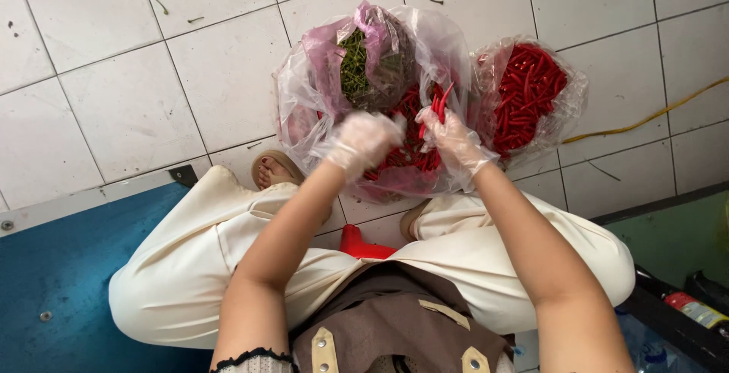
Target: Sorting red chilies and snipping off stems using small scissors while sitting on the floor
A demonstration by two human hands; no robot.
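Note:
I sit low with knees apart over a white tiled floor. Both hands wear thin clear plastic gloves. My right hand [449,139] grips a small bunch of red chili peppers [438,102] above a large clear plastic bag [304,107]. My left hand [361,141] is closed beside it, fingers bent toward the same bunch; whether it holds a pepper is hidden by the glove. The large bag holds red chilies [402,162] at its front and a pinkish inner bag of green stems [353,65] at its back.
A second clear bag of red chilies [528,96] lies to the right. A yellow cable [653,115] runs across the tiles at right. A blue surface [61,267] lies at left, a red stool [363,245] under me, bottles [695,308] at lower right.

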